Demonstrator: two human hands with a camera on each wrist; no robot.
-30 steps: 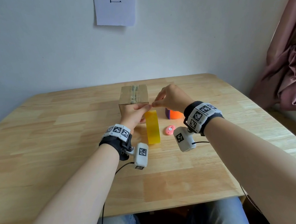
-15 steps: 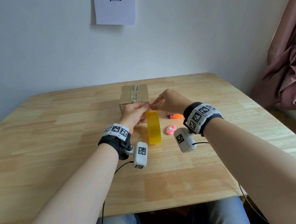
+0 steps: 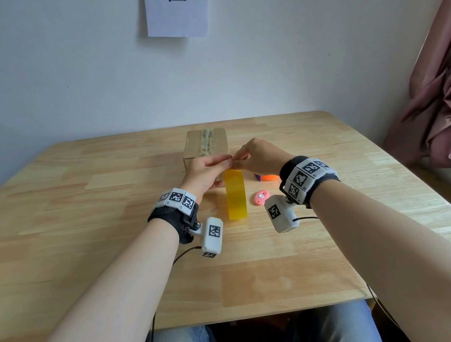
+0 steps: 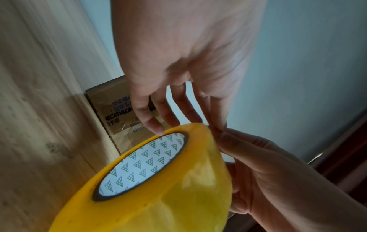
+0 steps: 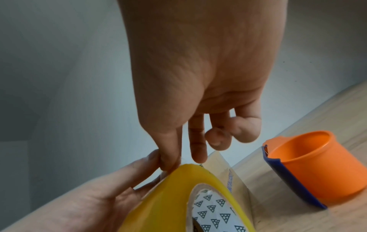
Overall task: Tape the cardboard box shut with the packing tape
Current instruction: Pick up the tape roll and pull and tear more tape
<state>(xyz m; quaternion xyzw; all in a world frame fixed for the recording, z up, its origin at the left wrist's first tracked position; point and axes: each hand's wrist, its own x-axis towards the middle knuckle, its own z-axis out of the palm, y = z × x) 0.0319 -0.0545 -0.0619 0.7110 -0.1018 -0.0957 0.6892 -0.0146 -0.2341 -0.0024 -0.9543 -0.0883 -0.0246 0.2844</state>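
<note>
A yellow packing tape roll [image 3: 235, 194] [image 4: 158, 188] [image 5: 168, 196] stands on edge on the wooden table [image 3: 87, 239]. Just behind it is the brown cardboard box [image 3: 206, 145] [image 4: 119, 109], flaps closed, with a strip of old tape along its top seam. My left hand [image 3: 223, 171] [image 4: 178, 62] grips the top of the roll, fingers over it and thumb on its left side. My right hand [image 3: 236, 163] [image 5: 198, 78] pinches at the tape's end on the roll's top, meeting the left fingertips. Its ring and little fingers are curled away.
An orange tape dispenser with a blue blade [image 3: 267, 177] [image 5: 307, 164] lies right of the roll, partly behind my right wrist. A small pink cutter [image 3: 261, 197] sits in front of it. A pink curtain [image 3: 447, 108] hangs at the right; a wall runs behind the table.
Both hands stay at the roll's top. My right hand has dropped slightly and drawn closer to the left fingertips. The roll and box have not moved.
</note>
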